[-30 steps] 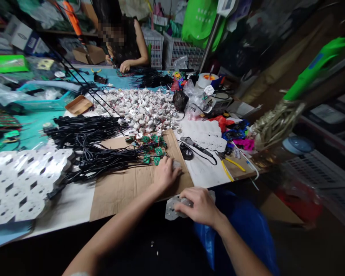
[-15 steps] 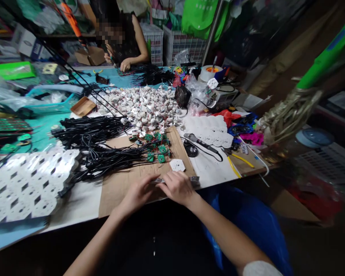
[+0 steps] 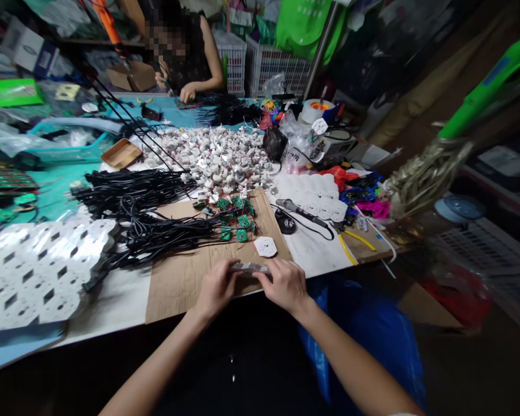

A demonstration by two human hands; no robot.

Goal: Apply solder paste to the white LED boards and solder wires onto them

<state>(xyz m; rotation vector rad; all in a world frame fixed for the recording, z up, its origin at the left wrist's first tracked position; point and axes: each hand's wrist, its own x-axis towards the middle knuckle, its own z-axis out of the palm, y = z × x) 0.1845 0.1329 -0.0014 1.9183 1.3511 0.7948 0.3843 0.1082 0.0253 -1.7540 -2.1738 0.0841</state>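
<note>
Between my two hands, at the near edge of a cardboard sheet (image 3: 177, 292), is a thin whitish board strip (image 3: 249, 267) seen nearly edge-on. My left hand (image 3: 216, 286) grips its left end, thumb and fingers pressed together. My right hand (image 3: 286, 284) is closed around the right end. Whether it is one strip or a stack cannot be made out. Just beyond lies a single white hexagonal board (image 3: 265, 247), flat on the cardboard. Behind it sit several small green circuit boards (image 3: 242, 222), wired to bundles of black cables (image 3: 173, 231).
Large white perforated panels (image 3: 39, 271) lie at left. A heap of small white parts (image 3: 216, 156) covers the middle. To the right are a soldering iron (image 3: 303, 212) and yellow-handled pliers (image 3: 349, 248). Across the table a co-worker (image 3: 195, 69) handles wires.
My right hand has shifted right, and my hands are farther apart, showing the strip's middle between them. The view has shifted slightly.
</note>
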